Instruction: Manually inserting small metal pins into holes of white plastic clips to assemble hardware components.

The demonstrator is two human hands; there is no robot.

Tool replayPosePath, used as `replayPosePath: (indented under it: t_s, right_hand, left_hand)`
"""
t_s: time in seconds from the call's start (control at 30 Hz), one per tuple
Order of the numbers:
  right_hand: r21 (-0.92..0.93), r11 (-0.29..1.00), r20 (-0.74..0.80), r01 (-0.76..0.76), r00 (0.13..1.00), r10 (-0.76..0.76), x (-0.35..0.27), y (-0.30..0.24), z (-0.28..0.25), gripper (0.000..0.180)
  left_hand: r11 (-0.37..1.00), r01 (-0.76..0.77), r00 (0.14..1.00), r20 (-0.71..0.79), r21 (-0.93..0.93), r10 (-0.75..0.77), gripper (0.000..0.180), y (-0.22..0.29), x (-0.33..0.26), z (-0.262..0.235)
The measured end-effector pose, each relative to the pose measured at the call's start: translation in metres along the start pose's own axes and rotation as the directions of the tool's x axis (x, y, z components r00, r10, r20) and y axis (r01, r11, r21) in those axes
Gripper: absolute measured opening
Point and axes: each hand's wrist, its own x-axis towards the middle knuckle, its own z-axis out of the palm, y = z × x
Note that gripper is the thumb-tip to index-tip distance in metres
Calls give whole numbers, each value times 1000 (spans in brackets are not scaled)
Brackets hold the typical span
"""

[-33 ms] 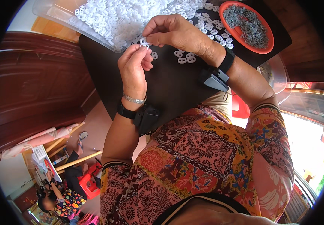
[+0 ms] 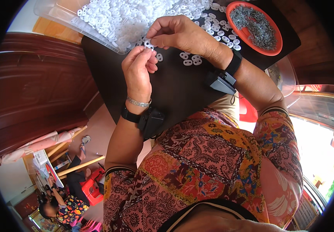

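My left hand (image 2: 138,71) and my right hand (image 2: 178,34) meet above a black tabletop (image 2: 174,92). Both pinch one small white plastic piece (image 2: 148,44) between their fingertips. Just beyond the hands a clear tray (image 2: 58,17) holds a heap of the same white pieces (image 2: 116,19). Several more loose white pieces (image 2: 192,60) lie on the black top beside my right wrist. At the far right stands an orange-red plate (image 2: 279,38) of small grey metal parts (image 2: 255,25). Each wrist wears a black strapped device, and the left also has a silver bracelet.
Dark wooden furniture (image 2: 31,96) rises at the left. At the lower left another person (image 2: 60,205) sits on the floor near a red stool (image 2: 91,189) and wooden poles (image 2: 82,165). Bright windows (image 2: 313,154) are at the right.
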Motion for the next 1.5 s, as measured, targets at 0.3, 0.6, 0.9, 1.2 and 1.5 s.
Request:
replayPosePath:
  t_s: [0.3,0.6,0.9,1.2,1.5]
  right_hand:
    - [-149,975,23,164,987,-162,-4,1,4,16]
    - [160,986,-30,-54,998,60,2,4,-3,16]
    - [183,978,6,-104,995,105,2,6,-3,17]
    - [186,980,15,-65,998,63,2,7,-2,17]
    - [230,971,-1,-69,997,71,2,6,-3,18]
  left_hand:
    - [999,-19,1000,-13,-49,18,17,-1,-1,-1]
    - [999,-19,1000,-9,-32,19,17,1,-1,0]
    - [999,-21,1000,3,-24,21,16,0,-1,0]
    - [1000,-11,1000,12,-10,11,16,0,-1,1]
    - [1000,-13,999,33,-25,14,17,-1,0,0]
